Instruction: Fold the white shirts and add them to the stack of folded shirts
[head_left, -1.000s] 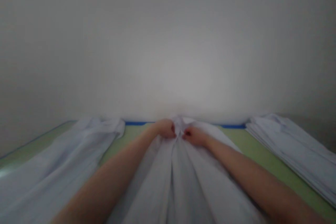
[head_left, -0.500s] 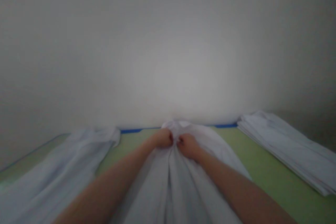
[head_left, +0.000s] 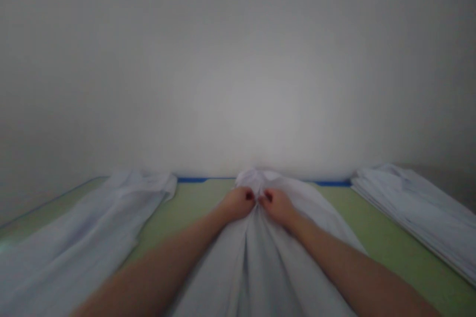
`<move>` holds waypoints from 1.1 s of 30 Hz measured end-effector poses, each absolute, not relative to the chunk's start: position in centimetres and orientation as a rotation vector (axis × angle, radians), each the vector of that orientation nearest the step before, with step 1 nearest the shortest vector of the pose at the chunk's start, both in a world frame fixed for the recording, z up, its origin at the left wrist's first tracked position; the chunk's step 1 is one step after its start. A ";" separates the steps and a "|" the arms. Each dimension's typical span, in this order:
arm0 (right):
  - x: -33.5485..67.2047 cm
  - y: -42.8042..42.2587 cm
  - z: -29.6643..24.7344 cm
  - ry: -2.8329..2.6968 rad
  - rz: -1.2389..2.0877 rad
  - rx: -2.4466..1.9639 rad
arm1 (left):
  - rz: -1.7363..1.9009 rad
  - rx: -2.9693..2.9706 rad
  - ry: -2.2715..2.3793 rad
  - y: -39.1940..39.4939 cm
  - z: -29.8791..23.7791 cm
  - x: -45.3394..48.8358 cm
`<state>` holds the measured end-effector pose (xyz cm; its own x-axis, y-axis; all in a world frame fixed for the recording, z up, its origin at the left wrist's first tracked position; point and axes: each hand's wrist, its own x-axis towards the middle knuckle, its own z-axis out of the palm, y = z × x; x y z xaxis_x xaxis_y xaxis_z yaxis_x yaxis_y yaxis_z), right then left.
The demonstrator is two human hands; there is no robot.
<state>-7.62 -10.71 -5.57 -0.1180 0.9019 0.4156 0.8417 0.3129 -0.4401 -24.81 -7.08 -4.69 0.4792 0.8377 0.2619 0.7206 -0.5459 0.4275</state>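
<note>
A white garment (head_left: 256, 262) lies spread lengthwise on the green table (head_left: 193, 198) in front of me, its far end near the wall. My left hand (head_left: 238, 203) and my right hand (head_left: 277, 204) sit side by side near that far end. Each is closed in a pinch on the cloth, with the fingertips almost touching at the middle seam. Folds run from the pinch back toward me between my forearms.
A loose white cloth (head_left: 85, 228) lies along the table's left side. A flat stack of folded white cloths (head_left: 416, 213) rests at the right. A blue strip (head_left: 191, 179) edges the table against a plain white wall.
Both hands have drawn slightly toward me along the garment, staying pinched together on the cloth. The view has shifted a little.
</note>
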 end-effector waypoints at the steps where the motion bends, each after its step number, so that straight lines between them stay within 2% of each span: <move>1: -7.7 -10.8 -5.6 -1.969 0.128 -1.523 | 0.664 2.465 1.325 -7.0 -4.8 -24.7; 11: -8.0 -11.3 -5.3 -1.955 0.187 -1.478 | 0.699 2.356 1.161 -7.1 -4.6 -24.4; 22: -7.7 -11.7 -4.6 -2.021 -0.032 -1.412 | 0.727 2.287 1.172 -6.9 -4.7 -24.5; 33: -7.4 -12.0 -4.1 -2.068 0.122 -1.212 | 0.733 2.083 1.053 -6.3 -4.3 -25.1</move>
<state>-7.37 -11.97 -4.15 -0.2948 0.7902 0.5373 0.7217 0.5527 -0.4168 -25.07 -6.27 -4.33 0.5137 0.8399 0.1754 0.4563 -0.4405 0.7731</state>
